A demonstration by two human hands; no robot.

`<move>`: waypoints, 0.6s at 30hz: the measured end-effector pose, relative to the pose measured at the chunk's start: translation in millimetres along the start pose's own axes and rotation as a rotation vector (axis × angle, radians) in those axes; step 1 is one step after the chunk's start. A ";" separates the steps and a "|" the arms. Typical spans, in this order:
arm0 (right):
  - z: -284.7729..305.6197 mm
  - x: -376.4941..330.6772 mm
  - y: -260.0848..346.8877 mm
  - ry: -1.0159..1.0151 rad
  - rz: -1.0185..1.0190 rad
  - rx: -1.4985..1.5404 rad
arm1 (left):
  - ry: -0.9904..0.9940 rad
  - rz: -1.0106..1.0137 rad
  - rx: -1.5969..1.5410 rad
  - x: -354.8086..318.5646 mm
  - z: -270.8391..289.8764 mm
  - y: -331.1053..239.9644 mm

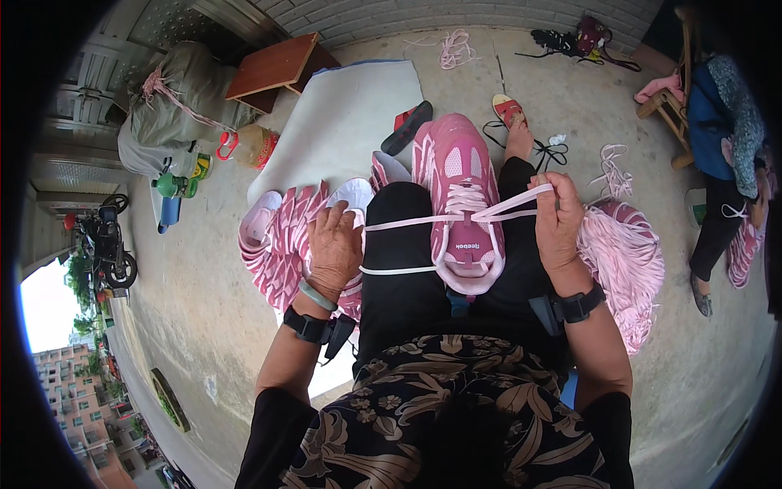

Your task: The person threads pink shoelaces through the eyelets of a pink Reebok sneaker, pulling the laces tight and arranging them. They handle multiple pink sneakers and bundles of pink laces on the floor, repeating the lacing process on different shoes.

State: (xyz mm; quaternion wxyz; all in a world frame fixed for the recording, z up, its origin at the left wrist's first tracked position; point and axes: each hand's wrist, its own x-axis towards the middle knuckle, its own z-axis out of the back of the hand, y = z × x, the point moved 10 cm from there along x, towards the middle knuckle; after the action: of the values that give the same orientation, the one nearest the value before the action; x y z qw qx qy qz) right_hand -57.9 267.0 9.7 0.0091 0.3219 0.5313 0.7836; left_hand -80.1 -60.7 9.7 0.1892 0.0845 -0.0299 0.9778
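Note:
A pink and mauve sneaker [468, 196] rests across my knees, its heel toward me. Pale pink shoelace [411, 221] is threaded through the eyelets and pulled out to both sides. At the left, my left hand [336, 248] is closed with its back up, and the lace runs taut to its fingertips. A second strand [399, 270] passes over my left thigh toward that hand. My right hand [560, 216] pinches a looped length of lace between thumb and fingers, right of the tongue. What lies under my left palm is hidden.
More pink sneakers [281, 220] sit in a row by my left leg, beside a white sheet [326, 122]. A bundle of pink laces [623, 261] lies at my right. A seated person [725, 138] works at the far right. A wooden stool [273, 72] stands ahead left.

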 end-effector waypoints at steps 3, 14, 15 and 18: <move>1.0 0.6 1.5 0.026 -0.025 0.002 | -0.100 -0.272 -0.176 20.3 10.8 -82.3; -41.2 -31.4 -50.9 0.474 -0.359 0.010 | -0.103 -0.363 0.040 12.8 32.2 -19.8; -43.6 -34.3 -42.1 0.634 -0.313 -0.106 | -0.108 -0.289 0.101 6.7 42.2 6.8; -27.1 -36.6 -3.2 0.828 -0.056 -0.265 | -0.103 -0.185 0.225 -23.4 61.8 76.5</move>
State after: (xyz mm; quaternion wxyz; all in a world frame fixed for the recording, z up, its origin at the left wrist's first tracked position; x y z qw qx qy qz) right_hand -43.9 232.9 -17.3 -0.1421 -0.0379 0.3938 0.9074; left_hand -77.9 -145.6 64.3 0.2661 0.1574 0.0780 0.9478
